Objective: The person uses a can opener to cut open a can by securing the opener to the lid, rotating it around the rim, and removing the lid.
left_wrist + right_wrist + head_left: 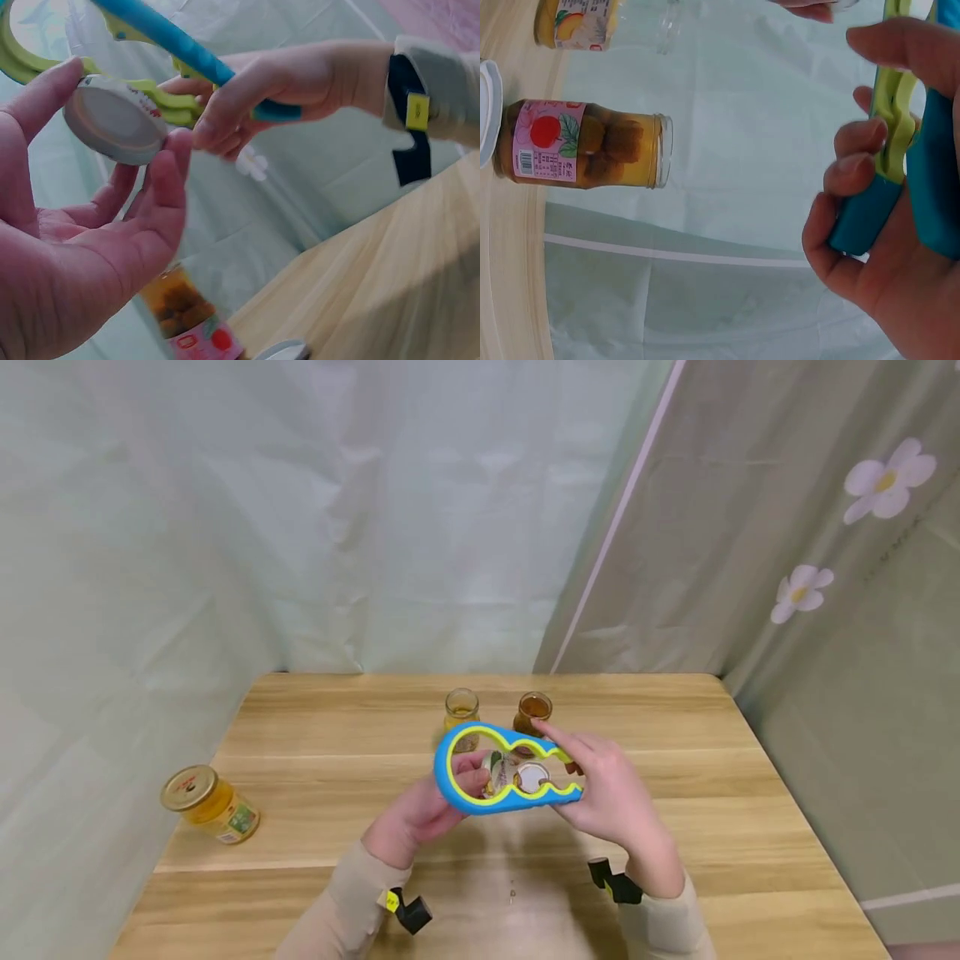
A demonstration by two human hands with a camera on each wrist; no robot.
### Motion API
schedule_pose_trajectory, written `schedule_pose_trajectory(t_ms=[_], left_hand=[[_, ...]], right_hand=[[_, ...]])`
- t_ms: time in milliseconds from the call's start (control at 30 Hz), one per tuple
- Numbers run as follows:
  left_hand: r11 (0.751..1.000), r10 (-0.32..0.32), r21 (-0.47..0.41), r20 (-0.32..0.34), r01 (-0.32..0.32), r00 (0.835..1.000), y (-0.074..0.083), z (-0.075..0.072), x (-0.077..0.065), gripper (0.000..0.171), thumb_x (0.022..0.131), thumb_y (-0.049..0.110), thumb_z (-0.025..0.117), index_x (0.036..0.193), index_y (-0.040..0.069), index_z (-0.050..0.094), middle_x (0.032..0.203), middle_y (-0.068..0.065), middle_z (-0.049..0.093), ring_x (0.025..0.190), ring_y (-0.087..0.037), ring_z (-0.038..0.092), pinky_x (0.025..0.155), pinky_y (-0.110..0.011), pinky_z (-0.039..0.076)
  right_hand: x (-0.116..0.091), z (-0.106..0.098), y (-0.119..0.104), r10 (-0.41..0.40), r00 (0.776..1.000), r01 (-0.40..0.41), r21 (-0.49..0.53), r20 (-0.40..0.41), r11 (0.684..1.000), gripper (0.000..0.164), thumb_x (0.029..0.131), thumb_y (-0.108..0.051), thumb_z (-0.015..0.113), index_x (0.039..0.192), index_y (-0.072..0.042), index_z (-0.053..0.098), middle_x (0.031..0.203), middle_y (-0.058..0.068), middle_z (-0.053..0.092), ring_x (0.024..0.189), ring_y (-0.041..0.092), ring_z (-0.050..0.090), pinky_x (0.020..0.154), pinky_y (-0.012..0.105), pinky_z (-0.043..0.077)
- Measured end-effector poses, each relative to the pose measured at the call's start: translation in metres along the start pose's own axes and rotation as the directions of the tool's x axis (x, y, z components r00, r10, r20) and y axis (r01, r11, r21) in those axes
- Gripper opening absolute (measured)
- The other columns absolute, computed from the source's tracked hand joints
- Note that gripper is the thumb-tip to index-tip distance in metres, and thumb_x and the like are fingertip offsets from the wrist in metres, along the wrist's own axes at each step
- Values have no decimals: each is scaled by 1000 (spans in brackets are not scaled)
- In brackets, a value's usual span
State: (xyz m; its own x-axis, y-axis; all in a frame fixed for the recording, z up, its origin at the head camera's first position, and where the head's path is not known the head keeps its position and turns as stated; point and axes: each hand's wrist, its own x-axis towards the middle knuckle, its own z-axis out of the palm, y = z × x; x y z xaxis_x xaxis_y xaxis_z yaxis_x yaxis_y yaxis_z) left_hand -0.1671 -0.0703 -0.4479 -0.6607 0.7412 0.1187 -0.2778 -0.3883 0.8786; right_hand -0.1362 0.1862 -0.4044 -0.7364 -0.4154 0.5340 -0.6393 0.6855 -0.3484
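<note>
My left hand [423, 810] pinches a jar lid [116, 124] by its edges, with the pale inner side turned toward the left wrist camera. In my right hand [617, 789] I grip the handles of a blue and lime-green jar opener [446, 777], whose wide looped end points left. From the head, that opener stands in front of the lid and of my left fingers, partly hiding both. Another white lid [533, 777] lies on the table, visible through the opener's gap. Beyond it stand two lidless glass jars: a yellow-filled one [461, 717] and a brown-filled one [592, 146] with a pink label.
At the table's left side stands a jar of yellow fruit [217, 810] with its gold lid on. The wooden table [360, 710] backs onto a pale curtain [450, 527]. A small bit [512, 893] lies near the front.
</note>
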Motion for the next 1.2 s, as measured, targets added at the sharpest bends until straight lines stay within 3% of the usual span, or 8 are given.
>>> schedule_pose_trajectory(t_ms=[100,200,267,333,433,467,800,1200], left_hand=[[996,14,89,-88,-7,996,5,-4,-2,39,100,26,60,127,-2,55,116,-13,64,103,-22,61,91,-32,52],[964,23,262,-206,33,978,9,-10,-3,40,98,17,63,131,-3,54,118,-17,61,105,-27,59,98,-43,48],[890,29,442,-292,108,956,9,-15,-1,40,93,18,71,128,3,59,113,-14,63,101,-26,60,93,-44,50],[777,48,600,-358,190,932,7,-21,0,42,89,24,76,126,10,63,106,-11,65,94,-25,60,84,-43,54],[625,86,728,-423,281,902,6,-27,2,46,83,35,80,123,17,65,102,-9,64,90,-23,59,68,-37,54],[597,97,745,-434,297,895,6,-28,2,47,83,37,80,123,19,64,103,-8,62,90,-23,58,66,-36,53],[477,218,830,-431,290,876,13,-30,2,57,80,27,84,131,16,60,115,-10,54,92,-30,55,69,-36,54],[435,342,878,-364,198,866,17,-31,1,61,73,12,87,128,15,61,114,-1,55,95,-17,51,72,-37,52]], right_hand=[[0,-2,0,39,998,-38,10,-40,999,80,70,-25,82,144,-22,52,81,-10,56,66,8,47,56,29,47],[0,-4,1,84,993,-83,20,-80,996,75,72,-24,81,142,-21,54,80,-7,55,65,9,47,55,29,46],[-1,-4,1,108,988,-105,29,-113,994,72,74,-24,80,142,-22,54,79,-7,54,65,10,47,54,30,46],[0,-5,2,125,981,-119,44,-148,992,70,75,-21,79,141,-23,55,77,-5,53,64,12,47,54,31,46],[0,-6,2,135,973,-126,59,-187,990,70,75,-20,79,140,-26,55,77,-5,53,64,12,47,53,31,45],[0,-6,2,136,972,-126,62,-194,990,69,75,-20,79,140,-26,55,77,-4,53,64,12,47,53,31,45],[1,-7,4,136,972,-133,31,-192,991,70,74,-23,81,139,-23,57,77,-4,54,65,11,47,54,32,45],[1,-7,4,136,965,-133,25,-225,991,66,75,-25,80,138,-24,58,76,-6,53,65,11,48,54,32,45]])
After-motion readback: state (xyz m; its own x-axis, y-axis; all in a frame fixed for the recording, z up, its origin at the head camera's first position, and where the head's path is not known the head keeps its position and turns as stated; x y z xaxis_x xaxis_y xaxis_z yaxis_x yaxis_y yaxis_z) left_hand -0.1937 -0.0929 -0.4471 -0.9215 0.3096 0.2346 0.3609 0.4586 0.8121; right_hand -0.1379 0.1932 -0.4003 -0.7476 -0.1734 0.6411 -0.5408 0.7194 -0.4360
